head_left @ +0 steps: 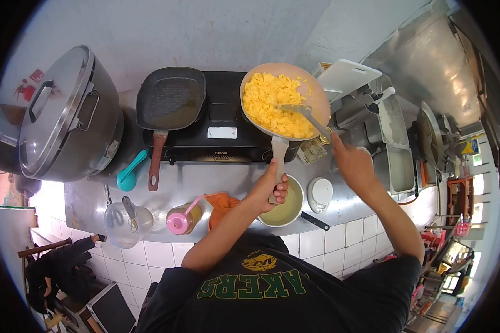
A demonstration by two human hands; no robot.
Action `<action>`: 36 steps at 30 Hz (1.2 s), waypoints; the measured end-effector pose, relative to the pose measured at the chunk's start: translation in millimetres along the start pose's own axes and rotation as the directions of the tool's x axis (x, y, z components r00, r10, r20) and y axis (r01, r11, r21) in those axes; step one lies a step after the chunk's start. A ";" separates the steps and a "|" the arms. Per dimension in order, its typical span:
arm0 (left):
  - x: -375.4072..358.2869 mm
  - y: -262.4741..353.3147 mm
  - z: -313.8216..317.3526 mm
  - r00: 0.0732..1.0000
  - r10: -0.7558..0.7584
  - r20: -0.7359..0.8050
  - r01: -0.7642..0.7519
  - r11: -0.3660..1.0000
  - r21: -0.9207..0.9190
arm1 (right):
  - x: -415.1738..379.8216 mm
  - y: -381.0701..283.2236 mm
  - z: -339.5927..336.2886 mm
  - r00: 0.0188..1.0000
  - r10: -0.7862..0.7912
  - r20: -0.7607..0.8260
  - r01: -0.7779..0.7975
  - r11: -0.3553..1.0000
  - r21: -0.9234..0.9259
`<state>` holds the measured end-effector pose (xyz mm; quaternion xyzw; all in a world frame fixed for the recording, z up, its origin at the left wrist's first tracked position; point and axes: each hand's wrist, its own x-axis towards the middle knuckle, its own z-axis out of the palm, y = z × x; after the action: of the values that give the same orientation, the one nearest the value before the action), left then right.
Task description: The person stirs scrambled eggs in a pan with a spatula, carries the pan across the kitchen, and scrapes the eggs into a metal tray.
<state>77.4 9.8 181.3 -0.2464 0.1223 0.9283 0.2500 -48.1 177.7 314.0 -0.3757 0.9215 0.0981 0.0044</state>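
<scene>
My left hand (270, 188) is wrapped round the pale handle of a frying pan (315, 100) on the right burner of the black gas stove (222, 145). Scrambled eggs (272, 100), yellow and in small curds, cover most of the pan's left and middle. In my right hand (353, 166) is a grey spatula (316, 123), its blade resting among the eggs. Below the pan handle stands a white pot (286, 202) with pale yellowish contents, partly hidden by my left hand.
A square grill pan (171, 100) sits on the left burner. Far left is a large lidded metal pot (75, 122). Along the counter are a teal ladle (128, 178), a pink-lidded jar (179, 222), an orange cloth (221, 208), and a white scale (320, 194). Metal containers (400, 166) stand right.
</scene>
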 end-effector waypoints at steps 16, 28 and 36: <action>-0.7 -6.6 5.2 0.998 0.034 -0.058 -0.032 0.999 0.033 | 84.5 31.9 -19.9 0.995 0.037 0.089 -0.042 0.998 0.055; 1.3 -5.3 6.8 1.000 0.020 -0.020 -0.021 1.000 -0.016 | 25.3 22.9 -40.0 0.968 -0.145 0.204 0.182 0.968 -0.176; 1.7 -7.5 5.5 0.998 0.027 -0.052 -0.026 1.000 0.011 | 86.8 32.4 6.7 0.992 0.118 0.041 -0.117 0.993 -0.022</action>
<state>77.8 18.7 184.3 -0.2678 0.1369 0.9241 0.2357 -133.3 141.5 306.1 -0.3186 0.9408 0.1149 0.0143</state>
